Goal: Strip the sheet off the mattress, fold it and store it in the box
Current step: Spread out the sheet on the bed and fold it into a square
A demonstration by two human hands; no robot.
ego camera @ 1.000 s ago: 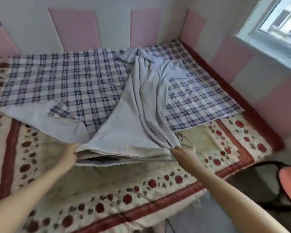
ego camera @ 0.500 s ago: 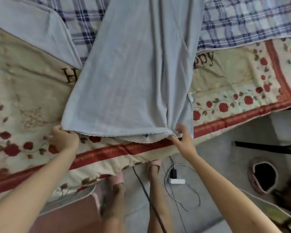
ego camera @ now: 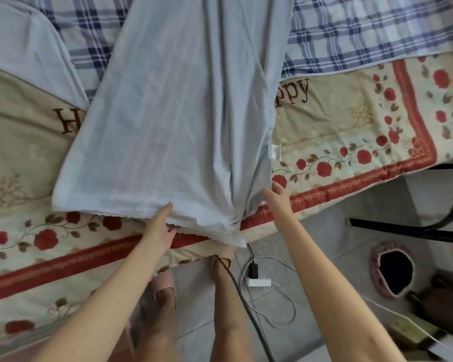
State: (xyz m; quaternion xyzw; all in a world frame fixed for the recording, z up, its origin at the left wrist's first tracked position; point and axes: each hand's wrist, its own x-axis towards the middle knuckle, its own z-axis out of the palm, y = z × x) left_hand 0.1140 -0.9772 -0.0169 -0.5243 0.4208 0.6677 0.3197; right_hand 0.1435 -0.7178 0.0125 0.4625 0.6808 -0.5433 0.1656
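Sheet: the checked blue-and-white cotton sheet (ego camera: 173, 121), its plain pale-blue underside up, lies as a long strip over the mattress with the cream, red-rose quilted cover (ego camera: 338, 131).
Long axis: it runs from the near edge of the mattress straight to the far side; the short hem hangs a little over the near edge.
Left hand (ego camera: 158, 228): at the middle of this hem, one finger straight on the cloth, the others hidden under it. I cannot tell if it pinches.
Right hand (ego camera: 276, 199): at the hem's right corner, fingertips behind the fold; grip not visible.
Key relation: the hem's left corner lies free on the mattress, left of the left hand, which is the nearer one.
Step, as I judge: pulling the sheet off; folding not yet done.
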